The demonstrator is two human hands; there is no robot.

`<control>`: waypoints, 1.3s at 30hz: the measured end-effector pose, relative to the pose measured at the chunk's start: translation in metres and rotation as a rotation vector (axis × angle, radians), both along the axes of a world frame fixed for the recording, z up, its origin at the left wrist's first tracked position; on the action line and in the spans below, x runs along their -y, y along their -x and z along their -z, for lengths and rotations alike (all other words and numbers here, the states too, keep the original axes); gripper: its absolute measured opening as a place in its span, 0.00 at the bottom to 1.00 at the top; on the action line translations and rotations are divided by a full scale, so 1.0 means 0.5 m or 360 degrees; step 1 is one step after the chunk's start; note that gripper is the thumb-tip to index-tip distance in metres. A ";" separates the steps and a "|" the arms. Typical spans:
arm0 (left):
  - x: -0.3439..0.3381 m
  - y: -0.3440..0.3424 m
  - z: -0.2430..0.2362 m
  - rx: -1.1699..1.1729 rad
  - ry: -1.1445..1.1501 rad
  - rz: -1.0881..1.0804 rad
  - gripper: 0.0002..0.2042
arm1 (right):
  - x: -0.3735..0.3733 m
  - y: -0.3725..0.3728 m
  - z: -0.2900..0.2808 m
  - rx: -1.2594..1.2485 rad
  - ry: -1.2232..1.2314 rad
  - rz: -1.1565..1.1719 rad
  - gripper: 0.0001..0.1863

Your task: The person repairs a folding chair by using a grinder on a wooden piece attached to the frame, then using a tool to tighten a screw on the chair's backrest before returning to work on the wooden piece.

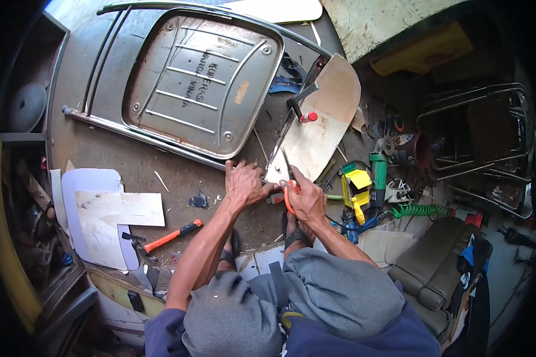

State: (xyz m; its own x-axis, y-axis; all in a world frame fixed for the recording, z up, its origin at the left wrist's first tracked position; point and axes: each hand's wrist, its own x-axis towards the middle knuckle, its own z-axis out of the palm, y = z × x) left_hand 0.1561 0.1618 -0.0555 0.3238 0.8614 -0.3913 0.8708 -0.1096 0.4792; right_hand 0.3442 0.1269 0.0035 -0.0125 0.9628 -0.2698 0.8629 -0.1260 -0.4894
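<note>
A metal folding chair (143, 89) lies on its side in front of me, its grey seat pan facing up. My left hand (244, 185) is closed on the chair's near tube, fingertips over it and thumb pointing right. My right hand (308, 199) grips an orange-handled tool (290, 199) with a slim dark tip; its exact kind I cannot make out. The tip lies over the near end of a pale curved panel (318, 134), which rests along the frame's right end. On that panel sits a dark angled tool with a red end (309, 117).
An orange-handled hammer (173, 235) and cut white sheets (119, 208) lie at left. To the right are a green angle grinder (379, 169), a yellow object (357, 181), a coiled green cord (420, 210) and a brown cushion (429, 256). More chair frames (482, 149) stack at far right.
</note>
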 end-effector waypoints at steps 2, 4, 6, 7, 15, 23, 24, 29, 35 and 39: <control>-0.003 -0.001 -0.004 0.0021 0.0046 0.0023 0.36 | -0.010 -0.025 -0.016 0.0135 -0.0049 -0.0066 0.28; -0.001 -0.002 -0.001 0.0026 0.0035 0.0016 0.36 | -0.004 -0.065 0.000 0.0297 -0.0046 -0.0235 0.28; 0.004 0.000 0.007 0.0038 -0.0034 -0.0008 0.35 | -0.004 -0.074 -0.016 0.0453 0.0009 -0.0399 0.27; 0.002 -0.001 0.002 0.0030 -0.0016 -0.0001 0.35 | 0.000 -0.072 -0.022 0.0585 -0.0051 -0.0474 0.27; 0.011 0.004 0.013 0.0138 -0.0158 -0.0072 0.30 | -0.005 -0.059 -0.040 0.0063 -0.0233 -0.0145 0.25; -0.021 0.004 -0.047 0.0707 -0.0406 -0.0449 0.10 | 0.137 -0.245 -0.016 0.0509 -0.0053 0.0071 0.28; -0.027 0.001 -0.053 0.0728 -0.0432 -0.0488 0.10 | 0.154 -0.260 -0.014 0.0545 -0.0012 0.0062 0.30; -0.056 -0.011 -0.065 0.1073 -0.0027 -0.0804 0.09 | 0.198 -0.309 -0.005 0.0765 0.0481 0.0089 0.31; -0.095 -0.038 -0.074 0.0905 -0.0135 -0.0288 0.10 | 0.130 -0.280 -0.017 0.0426 0.0289 0.0187 0.23; -0.103 -0.060 -0.065 0.0630 -0.0204 -0.0067 0.10 | 0.092 -0.258 -0.016 0.0184 0.0149 0.0126 0.21</control>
